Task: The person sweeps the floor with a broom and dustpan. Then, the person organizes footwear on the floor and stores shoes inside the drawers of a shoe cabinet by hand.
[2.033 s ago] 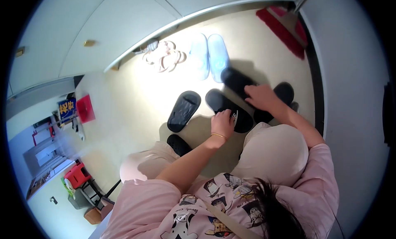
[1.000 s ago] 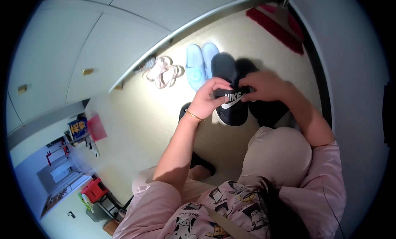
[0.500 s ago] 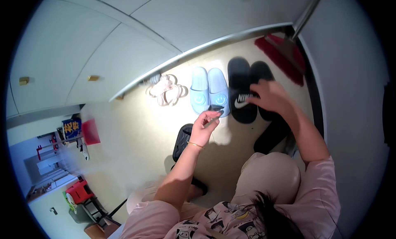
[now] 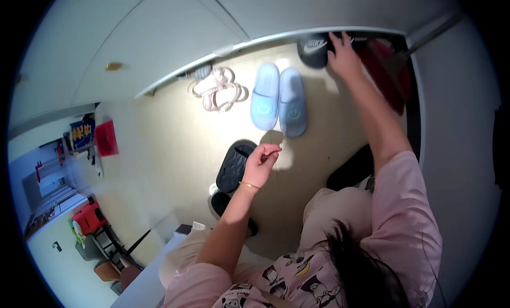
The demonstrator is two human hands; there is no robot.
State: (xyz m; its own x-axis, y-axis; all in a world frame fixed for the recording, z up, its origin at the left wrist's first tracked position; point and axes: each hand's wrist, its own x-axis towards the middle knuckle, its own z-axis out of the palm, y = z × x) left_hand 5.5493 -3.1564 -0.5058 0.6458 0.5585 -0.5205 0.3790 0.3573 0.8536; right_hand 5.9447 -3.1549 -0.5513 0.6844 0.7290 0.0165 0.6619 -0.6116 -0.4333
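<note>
My right hand (image 4: 345,58) reaches to the cabinet's bottom edge, fingers stretched over a pair of black Nike slides. One black slide (image 4: 313,50) shows its white logo; my fingers and the cabinet edge partly cover the other. Pinched fingers close my left hand (image 4: 261,165) above the floor, and whatever is between them is too small to make out. Just beyond it lies a pair of light blue slippers (image 4: 265,103) with smiley faces. Pale pink sandals (image 4: 220,90) sit to their left. Beside my left wrist is a black textured slipper (image 4: 232,172).
White cabinet doors (image 4: 159,37) rise along the far side. At the right corner stands a red broom (image 4: 385,74) against the wall. Another black shoe (image 4: 350,169) lies near my right knee. A red dustpan-like object (image 4: 106,138) and a red stool (image 4: 90,218) are at the left.
The black Nike slides have moved away from me, from beside the blue slippers to under the cabinet edge, with my right hand following. My left hand remains pinched; the view has shifted.
</note>
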